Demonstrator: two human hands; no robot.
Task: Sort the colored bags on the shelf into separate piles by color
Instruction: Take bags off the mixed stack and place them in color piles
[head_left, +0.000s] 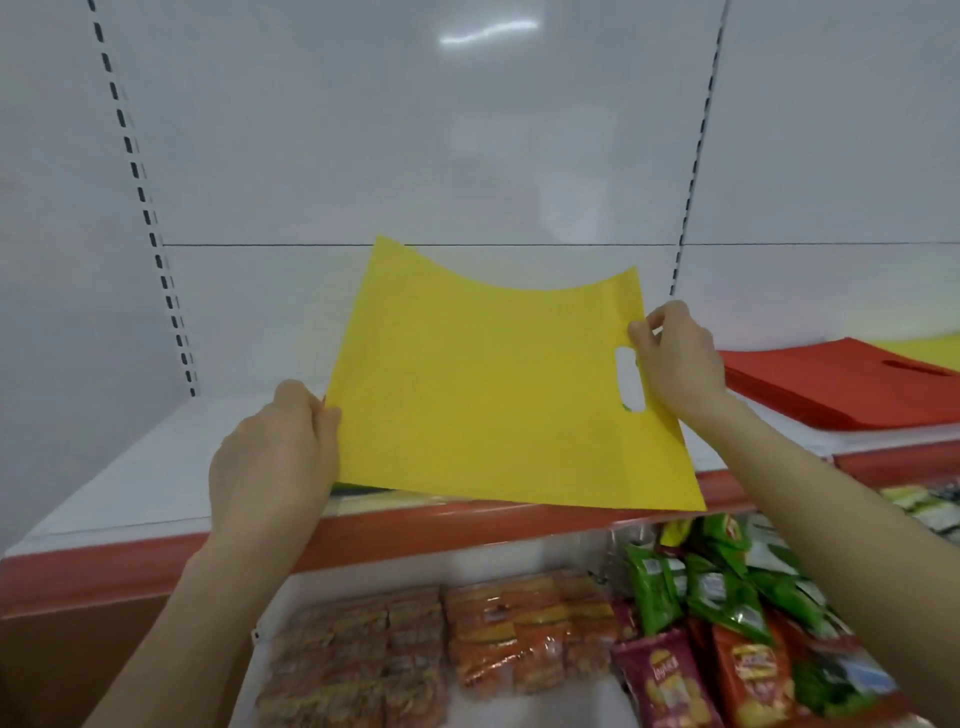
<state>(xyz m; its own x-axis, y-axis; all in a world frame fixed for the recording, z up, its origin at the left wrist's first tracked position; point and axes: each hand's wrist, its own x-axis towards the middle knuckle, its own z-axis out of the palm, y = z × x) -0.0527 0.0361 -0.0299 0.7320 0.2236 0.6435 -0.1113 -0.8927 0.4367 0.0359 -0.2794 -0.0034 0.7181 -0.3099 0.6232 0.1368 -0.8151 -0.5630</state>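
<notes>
A flat yellow bag (493, 384) with a cut-out handle hangs in the air above the white shelf (135, 467). My left hand (275, 452) grips its left edge. My right hand (675, 358) pinches the right edge beside the handle hole. Under the bag's near-left corner a sliver of other bags (363, 491) shows on the shelf, mostly hidden. A pile of red bags (841, 384) lies on the shelf at the right, with a strip of yellow bag (924, 345) behind it.
The shelf has a red front lip (130, 566) and a white back wall with slotted uprights (156, 244). Below it, a lower shelf holds orange snack packs (431, 644) and green and red chip bags (727, 603).
</notes>
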